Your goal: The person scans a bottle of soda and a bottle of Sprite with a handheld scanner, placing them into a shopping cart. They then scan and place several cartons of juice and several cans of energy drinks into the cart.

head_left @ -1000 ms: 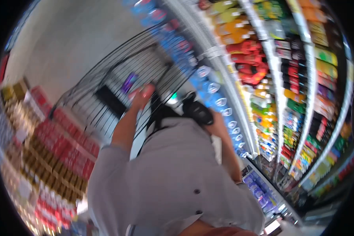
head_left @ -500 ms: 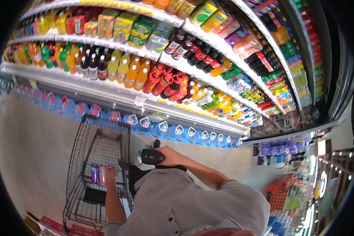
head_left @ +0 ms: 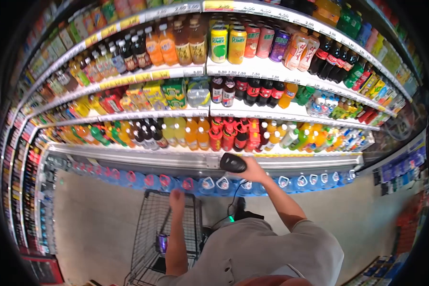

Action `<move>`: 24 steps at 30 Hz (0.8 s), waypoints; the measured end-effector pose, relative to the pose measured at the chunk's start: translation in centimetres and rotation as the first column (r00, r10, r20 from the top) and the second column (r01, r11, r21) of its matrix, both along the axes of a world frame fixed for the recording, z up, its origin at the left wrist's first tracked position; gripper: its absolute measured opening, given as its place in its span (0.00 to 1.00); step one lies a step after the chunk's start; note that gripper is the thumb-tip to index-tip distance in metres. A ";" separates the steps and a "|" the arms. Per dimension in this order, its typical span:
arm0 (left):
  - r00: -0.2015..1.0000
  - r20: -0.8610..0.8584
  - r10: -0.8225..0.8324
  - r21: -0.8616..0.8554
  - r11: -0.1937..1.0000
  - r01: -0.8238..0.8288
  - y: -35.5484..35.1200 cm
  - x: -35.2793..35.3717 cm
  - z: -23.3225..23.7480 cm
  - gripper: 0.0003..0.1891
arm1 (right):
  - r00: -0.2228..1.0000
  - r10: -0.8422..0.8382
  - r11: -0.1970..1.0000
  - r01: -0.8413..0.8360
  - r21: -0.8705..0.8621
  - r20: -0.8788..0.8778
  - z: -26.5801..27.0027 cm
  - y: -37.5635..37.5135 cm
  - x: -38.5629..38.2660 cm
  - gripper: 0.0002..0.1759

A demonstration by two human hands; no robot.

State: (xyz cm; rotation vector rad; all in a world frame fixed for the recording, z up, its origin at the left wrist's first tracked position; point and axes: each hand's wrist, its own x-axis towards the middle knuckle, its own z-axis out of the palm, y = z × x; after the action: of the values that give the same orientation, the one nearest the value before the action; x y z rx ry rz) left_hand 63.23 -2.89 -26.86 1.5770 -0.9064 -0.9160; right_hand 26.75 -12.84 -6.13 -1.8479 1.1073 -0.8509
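Note:
My right hand (head_left: 254, 170) is closed around a black handheld scanner (head_left: 232, 163), held in front of the lowest shelf. A thin dark cable (head_left: 234, 196) hangs below it, close to a small green light. My left hand (head_left: 177, 198) is raised over the far end of the wire shopping cart (head_left: 143, 229). Its fingers are too blurred to make out. In the cart lies a purple can (head_left: 163, 243), partly beside my left forearm. Whatever is behind that forearm is hidden.
Lit shelves of bottles and cans curve ahead; a yellow can (head_left: 237, 45), pink cans (head_left: 265, 42) and a purple can (head_left: 280, 46) stand on an upper shelf. Large blue water bottles (head_left: 207, 186) line the floor beneath. Stacked goods (head_left: 405, 233) are at the right.
My left hand has left the pink can in the cart and risen forward. My right hand has moved the scanner forward toward the shelves. The view has turned to face the shelves more squarely.

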 end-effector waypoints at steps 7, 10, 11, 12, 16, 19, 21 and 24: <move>0.817 0.518 -0.254 -0.340 0.815 0.469 -24.0 -15.4 24.2 0.19 | 0.913 -0.221 0.975 0.208 0.074 0.342 8.3 -7.5 -5.7 0.21; 0.766 0.634 -0.110 -0.499 0.699 0.513 -30.5 -23.3 35.5 0.24 | 0.911 -0.193 0.980 0.198 0.025 0.366 8.4 -9.2 -8.2 0.17; 0.761 0.647 -0.043 -0.513 0.714 0.477 -32.8 -25.4 37.9 0.27 | 0.920 -0.195 0.980 0.198 0.026 0.340 8.3 -9.3 -9.0 0.17; 0.729 0.683 0.052 -0.559 0.679 0.475 -35.4 -26.8 39.2 0.30 | 0.929 -0.198 0.979 0.200 0.024 0.313 8.2 -9.2 -9.8 0.16; 0.623 0.731 0.277 -0.564 0.760 0.324 -43.1 -31.4 43.0 0.36 | 0.866 -0.251 0.967 0.203 0.156 0.432 3.8 -9.6 -11.7 0.24; 0.616 0.729 0.299 -0.542 0.802 0.252 -46.0 -32.8 43.6 0.34 | 0.862 -0.253 0.967 0.233 0.099 0.439 3.2 -10.4 -13.0 0.22; 0.593 0.707 0.384 -0.601 0.768 0.220 -46.4 -33.8 43.1 0.33 | 0.846 -0.302 0.953 0.276 0.125 0.439 3.8 -10.6 -13.6 0.22; 0.643 0.662 0.385 -0.636 0.743 0.210 -45.7 -35.2 42.1 0.33 | 0.823 -0.296 0.955 0.273 0.119 0.485 3.8 -11.8 -14.2 0.23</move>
State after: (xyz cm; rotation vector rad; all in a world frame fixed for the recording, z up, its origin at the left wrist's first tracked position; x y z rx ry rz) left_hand 28.08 -48.58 15.20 1.2969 -1.5193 0.2829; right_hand 12.53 -24.60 -2.28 -1.3198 1.0603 -1.3763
